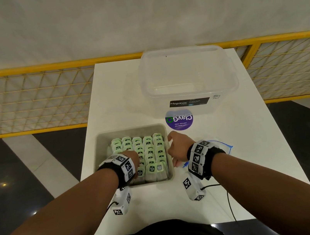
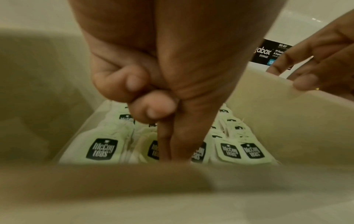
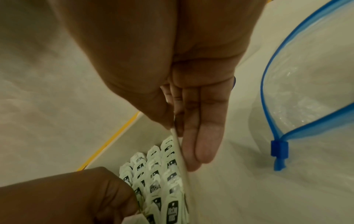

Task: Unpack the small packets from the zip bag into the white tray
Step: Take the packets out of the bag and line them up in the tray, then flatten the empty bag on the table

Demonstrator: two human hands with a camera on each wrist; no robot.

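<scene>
In the white tray (image 1: 101, 146), left hand (image 2: 164, 97) apparently pinching packets (image 1: 149, 148), right hand (image 1: 177, 146) gripping rim.

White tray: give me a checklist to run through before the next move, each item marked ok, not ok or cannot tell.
1. White tray steadied: ok, right hand holds its right wall, thumb inside, fingers outside.
2. Packets in tidy rows: ok.
3. Left hand free: cannot tell; its extended fingers reach down between the packets.
4. Zip bag emptied: ok, it lies open on the table and looks empty.
5. Clear box out of the way: ok, behind the tray.
</scene>
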